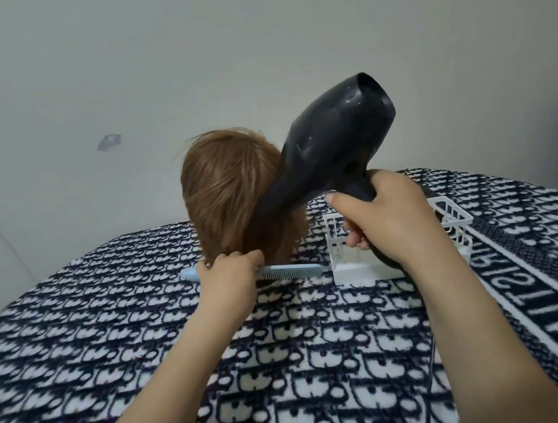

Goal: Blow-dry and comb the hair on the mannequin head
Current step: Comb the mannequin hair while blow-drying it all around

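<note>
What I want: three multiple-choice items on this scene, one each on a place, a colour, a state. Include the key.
1. The white basket stands: A) left of the mannequin head B) right of it C) on top of it
2. The comb is: A) light blue B) red C) black
3. The right hand: A) hangs open, idle B) holds the hair dryer C) holds the comb
Key: 1 B, it sits right of the head; 2 A, pale blue teeth show; 3 B, fingers wrap the dryer's handle.
</note>
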Demonstrator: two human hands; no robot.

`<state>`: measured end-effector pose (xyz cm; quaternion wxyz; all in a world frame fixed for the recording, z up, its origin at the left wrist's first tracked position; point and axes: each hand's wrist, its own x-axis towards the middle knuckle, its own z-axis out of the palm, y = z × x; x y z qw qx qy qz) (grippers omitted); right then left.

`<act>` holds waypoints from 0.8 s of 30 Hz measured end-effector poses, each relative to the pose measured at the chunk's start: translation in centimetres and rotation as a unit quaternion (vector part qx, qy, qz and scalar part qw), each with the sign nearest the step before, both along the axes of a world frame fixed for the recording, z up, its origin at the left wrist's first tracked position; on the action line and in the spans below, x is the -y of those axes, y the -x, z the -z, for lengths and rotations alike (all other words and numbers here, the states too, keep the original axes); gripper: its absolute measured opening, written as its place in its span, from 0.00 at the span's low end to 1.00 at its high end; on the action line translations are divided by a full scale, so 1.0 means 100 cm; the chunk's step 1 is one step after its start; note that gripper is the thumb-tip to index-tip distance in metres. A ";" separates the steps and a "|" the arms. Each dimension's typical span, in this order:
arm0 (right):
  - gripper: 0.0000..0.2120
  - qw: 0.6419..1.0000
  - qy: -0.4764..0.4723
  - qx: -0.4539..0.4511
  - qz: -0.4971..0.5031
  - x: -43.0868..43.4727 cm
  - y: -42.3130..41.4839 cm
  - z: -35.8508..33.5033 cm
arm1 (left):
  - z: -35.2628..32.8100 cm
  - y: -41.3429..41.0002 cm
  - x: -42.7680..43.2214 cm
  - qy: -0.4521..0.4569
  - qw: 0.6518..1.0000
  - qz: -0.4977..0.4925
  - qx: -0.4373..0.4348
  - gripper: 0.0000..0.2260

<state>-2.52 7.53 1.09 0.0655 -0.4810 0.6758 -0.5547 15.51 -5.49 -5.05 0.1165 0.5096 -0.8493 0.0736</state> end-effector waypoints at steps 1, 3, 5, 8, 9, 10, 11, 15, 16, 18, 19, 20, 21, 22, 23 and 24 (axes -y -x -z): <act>0.11 1.000 -0.006 -0.025 0.013 -0.001 -0.003 -0.001 | 0.000 -0.007 0.000 -0.003 1.000 -0.004 -0.004 0.08; 0.10 0.998 -0.015 -0.051 0.015 -0.002 -0.010 -0.003 | 0.002 -0.020 0.001 -0.010 1.000 -0.011 -0.014 0.08; 0.10 0.998 -0.019 -0.060 0.004 -0.003 -0.017 -0.005 | 0.004 -0.031 0.003 -0.017 0.999 -0.018 -0.030 0.10; 0.10 0.994 -0.016 -0.101 0.028 -0.004 -0.023 -0.006 | 0.003 -0.039 0.008 -0.031 0.997 -0.027 -0.064 0.10; 0.10 0.996 -0.012 -0.092 0.020 -0.004 -0.025 -0.006 | 0.002 -0.041 0.009 -0.033 0.996 -0.030 -0.076 0.10; 0.11 0.995 -0.011 -0.095 0.021 -0.004 -0.027 -0.006 | 0.002 -0.043 0.011 -0.032 0.995 -0.033 -0.088 0.10; 0.11 0.993 -0.014 -0.109 0.031 -0.003 -0.028 -0.006 | 0.002 -0.044 0.013 -0.030 0.994 -0.035 -0.096 0.10; 0.11 0.995 -0.026 -0.096 0.018 -0.001 -0.032 -0.004 | 0.005 -0.048 0.021 -0.020 0.991 -0.038 -0.126 0.12; 0.10 0.994 -0.032 -0.105 0.021 0.000 -0.034 -0.003 | 0.007 -0.049 0.023 -0.021 0.991 -0.038 -0.130 0.12; 0.09 0.994 -0.036 -0.100 0.011 0.002 -0.036 -0.002 | 0.009 -0.049 0.026 -0.022 0.990 -0.036 -0.135 0.12; 0.09 0.995 -0.033 -0.094 0.005 0.003 -0.038 -0.002 | 0.009 -0.049 0.027 -0.024 0.990 -0.034 -0.137 0.11; 0.09 0.994 -0.030 -0.100 0.009 0.004 -0.041 -0.002 | 0.009 -0.051 0.028 -0.029 0.990 -0.033 -0.137 0.11; 0.09 0.993 -0.030 -0.112 0.015 0.003 -0.044 -0.001 | 0.009 -0.053 0.030 -0.037 0.989 -0.033 -0.136 0.11; 0.09 0.992 -0.030 -0.119 0.015 0.003 -0.047 -0.001 | 0.008 -0.055 0.031 -0.041 0.989 -0.030 -0.137 0.11; 0.08 0.992 -0.028 -0.120 0.012 0.002 -0.051 -0.001 | 0.007 -0.057 0.032 -0.041 0.989 -0.025 -0.141 0.11; 0.08 0.991 -0.024 -0.127 0.019 0.001 -0.054 0.001 | 0.006 -0.060 0.033 -0.039 0.988 -0.021 -0.145 0.10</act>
